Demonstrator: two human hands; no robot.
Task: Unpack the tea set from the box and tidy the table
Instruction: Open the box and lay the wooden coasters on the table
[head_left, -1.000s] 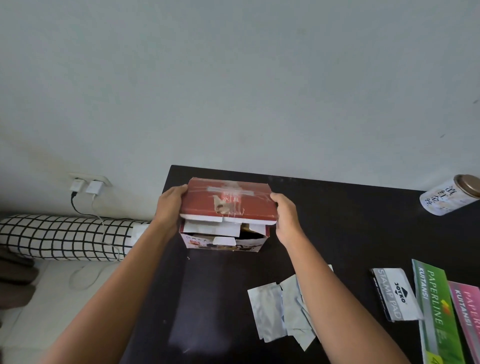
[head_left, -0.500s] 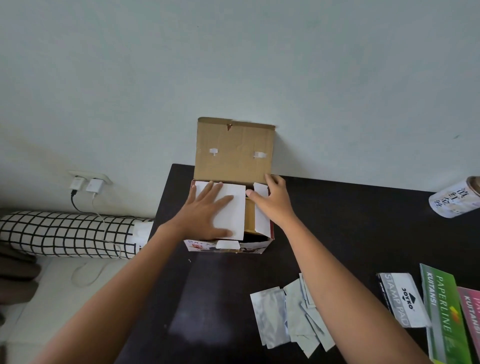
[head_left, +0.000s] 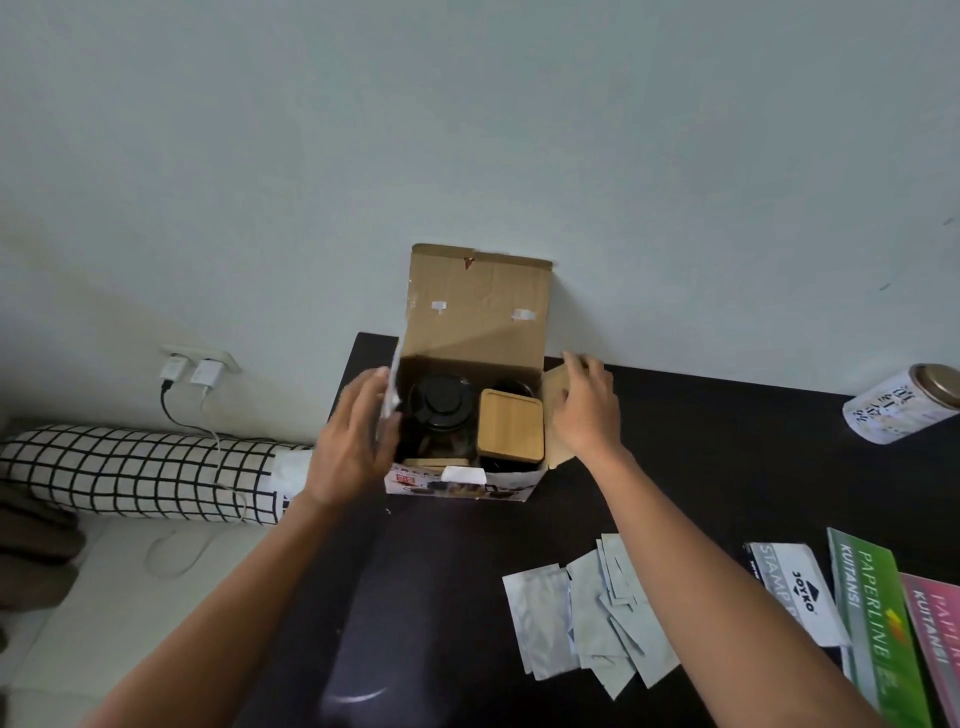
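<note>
On the black table (head_left: 727, 441) one cardboard box (head_left: 478, 322) stood open against the wall, holding a black-lidded teapot (head_left: 440, 410) beside a square bamboo lid (head_left: 511, 427). Two "KUITANSI" books (head_left: 878, 623) lay by a "JOYKO" stamp pad (head_left: 800, 592). Left hand (head_left: 348, 441), fingers loosely spread, pressed one side flap outward; right hand (head_left: 587, 405) did likewise

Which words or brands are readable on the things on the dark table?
"STAMP", "JOYKO": grey-white stamp pad box.
"PAPERLINE", "KUITANSI": green receipt book.
"KUITANSI": pink receipt book.
White round tin: print too blurred.
Opened cardboard box, front print: too small.
</note>
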